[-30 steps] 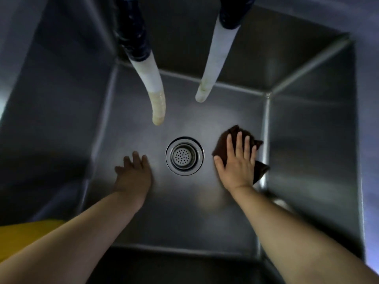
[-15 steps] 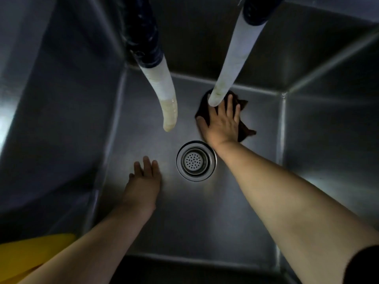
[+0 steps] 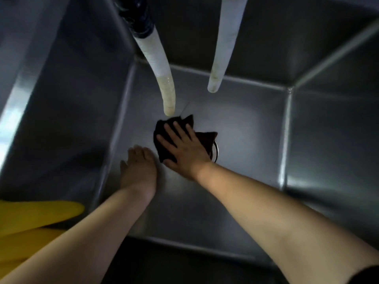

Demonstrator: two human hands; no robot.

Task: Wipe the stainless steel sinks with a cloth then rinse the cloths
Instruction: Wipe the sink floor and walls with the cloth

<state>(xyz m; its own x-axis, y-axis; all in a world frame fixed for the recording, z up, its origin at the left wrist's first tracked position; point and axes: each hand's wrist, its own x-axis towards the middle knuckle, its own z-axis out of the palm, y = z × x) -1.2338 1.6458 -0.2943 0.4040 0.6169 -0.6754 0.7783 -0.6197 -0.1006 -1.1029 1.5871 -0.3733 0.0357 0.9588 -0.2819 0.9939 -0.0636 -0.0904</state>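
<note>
Right now my right hand (image 3: 185,148) lies flat on the dark cloth (image 3: 164,138), fingers spread and straight, pressing it to the sink (image 3: 235,128) floor. The cloth covers most of the drain (image 3: 215,150); only a sliver of the drain's rim shows at the cloth's right edge. Most of the cloth lies ahead of and left of my palm, with crumpled points toward the back wall. My left hand (image 3: 138,167) rests palm down just left of the drain, nearly touching the right hand, so I'd judge a leftward stroke is blocked. Two hoses hang over the drain's far side; the left hose (image 3: 164,78) ends just above the cloth's far edge, the right hose (image 3: 219,58) further back. Something yellow (image 3: 30,218) sits well left.
</note>
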